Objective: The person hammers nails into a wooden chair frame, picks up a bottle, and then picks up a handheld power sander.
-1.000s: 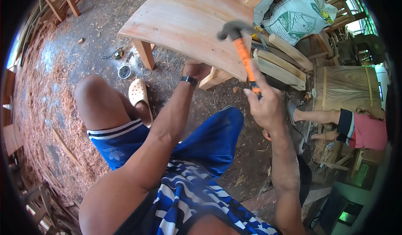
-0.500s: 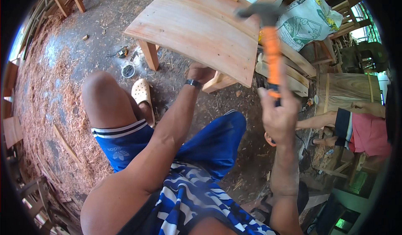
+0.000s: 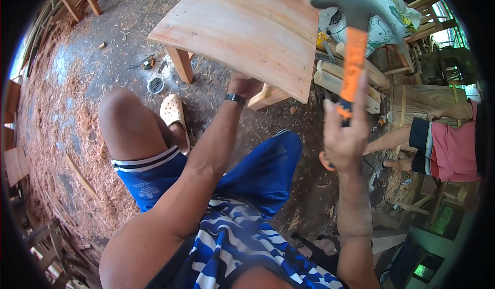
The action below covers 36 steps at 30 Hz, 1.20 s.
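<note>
A low wooden table (image 3: 247, 26) with a pale plank top stands ahead of me; small dark nail marks dot its surface. Under its near edge, my left hand (image 3: 244, 86) is closed on the table beside the near right leg (image 3: 268, 97), its fingertips hidden by the top. To the right, my right hand (image 3: 346, 139) grips a claw hammer (image 3: 353, 62) by the lower end of its orange and black handle. The dark hammer head is raised, blurred, and to the right of the tabletop in view.
A tub of nails (image 3: 155, 85) and a tape measure (image 3: 148, 62) lie on the floor at left. Wood shavings (image 3: 67, 150) cover the left side. Cut timber (image 3: 345, 80) and white sacks (image 3: 384, 11) stand at right. Another person in red (image 3: 454, 150) is farther right.
My right hand and the hammer have shifted slightly right, with the handle more sharply in view. My left hand stays at the table edge. The person at right has moved a little.
</note>
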{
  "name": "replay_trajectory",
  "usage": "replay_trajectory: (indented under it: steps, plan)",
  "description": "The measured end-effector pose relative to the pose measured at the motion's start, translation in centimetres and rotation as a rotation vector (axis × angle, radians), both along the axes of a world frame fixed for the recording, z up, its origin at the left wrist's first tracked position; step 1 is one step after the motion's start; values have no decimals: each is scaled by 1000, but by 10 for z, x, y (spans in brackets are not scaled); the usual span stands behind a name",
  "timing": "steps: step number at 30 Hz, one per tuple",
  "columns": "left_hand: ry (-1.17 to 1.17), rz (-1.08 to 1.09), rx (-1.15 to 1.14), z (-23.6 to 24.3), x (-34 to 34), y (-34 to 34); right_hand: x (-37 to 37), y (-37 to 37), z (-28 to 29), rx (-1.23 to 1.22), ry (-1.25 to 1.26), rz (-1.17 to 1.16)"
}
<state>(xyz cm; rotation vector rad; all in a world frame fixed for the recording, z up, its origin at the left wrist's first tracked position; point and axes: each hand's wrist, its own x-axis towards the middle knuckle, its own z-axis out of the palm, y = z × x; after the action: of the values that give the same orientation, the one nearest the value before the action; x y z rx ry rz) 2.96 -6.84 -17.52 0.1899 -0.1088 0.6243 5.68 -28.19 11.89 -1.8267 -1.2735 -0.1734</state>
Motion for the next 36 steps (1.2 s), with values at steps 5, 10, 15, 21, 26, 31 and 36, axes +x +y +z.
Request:
replay_trajectory:
  steps: [5, 10, 15, 21, 26, 31, 36]
  plan:
    - [54, -17, 11, 12, 3, -3, 23, -3, -21, -665, 9, 18]
    - [58, -25, 39, 10, -19, 12, 5, -34, -54, -244, 60, -135]
    - [286, -291, 347, 9, -57, 30, 25, -145, -135, -207, 405, -435]
    - [1041, 821, -86, -25, -153, 133, 41, -214, -191, -282, 952, -727]
    - [929, 1515, 329, 162, -133, 146, 44, -242, -234, -252, 1433, -750]
    - [1021, 856, 1172, 228, -31, 181, 49, -196, -218, 64, 1730, -470]
    - [922, 529, 2051, 200, 47, 161, 53, -199, -261, -162, 1476, -408]
